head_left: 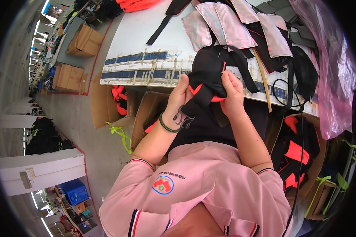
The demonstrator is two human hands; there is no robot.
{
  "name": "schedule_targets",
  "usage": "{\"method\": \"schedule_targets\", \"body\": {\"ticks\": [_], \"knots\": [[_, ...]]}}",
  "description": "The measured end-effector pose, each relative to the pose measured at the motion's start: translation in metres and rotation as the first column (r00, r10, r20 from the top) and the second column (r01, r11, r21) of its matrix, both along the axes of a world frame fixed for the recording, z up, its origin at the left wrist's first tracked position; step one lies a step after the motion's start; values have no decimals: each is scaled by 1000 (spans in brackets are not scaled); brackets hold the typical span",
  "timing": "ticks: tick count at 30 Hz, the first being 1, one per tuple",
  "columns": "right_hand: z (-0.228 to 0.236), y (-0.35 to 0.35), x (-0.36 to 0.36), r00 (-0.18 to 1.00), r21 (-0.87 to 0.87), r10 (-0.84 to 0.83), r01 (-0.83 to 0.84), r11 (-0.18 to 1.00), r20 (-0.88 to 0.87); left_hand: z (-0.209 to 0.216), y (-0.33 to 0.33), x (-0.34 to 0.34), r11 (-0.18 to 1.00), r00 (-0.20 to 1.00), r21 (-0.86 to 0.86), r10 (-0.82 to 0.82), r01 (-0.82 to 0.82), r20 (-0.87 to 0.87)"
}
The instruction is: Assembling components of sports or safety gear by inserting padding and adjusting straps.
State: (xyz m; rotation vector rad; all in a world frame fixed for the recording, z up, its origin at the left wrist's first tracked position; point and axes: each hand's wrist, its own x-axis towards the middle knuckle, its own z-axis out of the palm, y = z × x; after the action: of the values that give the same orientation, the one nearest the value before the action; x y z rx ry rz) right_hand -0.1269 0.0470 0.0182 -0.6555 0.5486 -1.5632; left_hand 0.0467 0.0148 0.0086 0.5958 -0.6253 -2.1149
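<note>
My left hand (180, 96) and my right hand (232, 94) both grip a black mesh fabric piece with orange trim (208, 75), held just above the near edge of the white worktable (138, 43). Black straps (244, 67) loop off the piece onto the table. A green band circles my left wrist, and small snips (182, 117) hang below that hand.
Several silver-pink fabric panels (229, 23) and black pieces lie on the table beyond my hands. A pink plastic bag (336, 79) hangs at right. Open cardboard boxes (106, 102) with orange-black pieces stand under the table. More boxes (69, 77) sit along the aisle at left.
</note>
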Motion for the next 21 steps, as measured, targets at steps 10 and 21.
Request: {"method": "schedule_targets", "body": {"ticks": [10, 21], "knots": [[6, -1, -12, 985, 240, -100, 65, 969, 138, 14, 3, -8, 986, 999, -169, -10, 3, -39], [34, 3, -6, 970, 337, -20, -65, 939, 241, 19, 6, -18, 1000, 979, 9, 8, -7, -204]]}}
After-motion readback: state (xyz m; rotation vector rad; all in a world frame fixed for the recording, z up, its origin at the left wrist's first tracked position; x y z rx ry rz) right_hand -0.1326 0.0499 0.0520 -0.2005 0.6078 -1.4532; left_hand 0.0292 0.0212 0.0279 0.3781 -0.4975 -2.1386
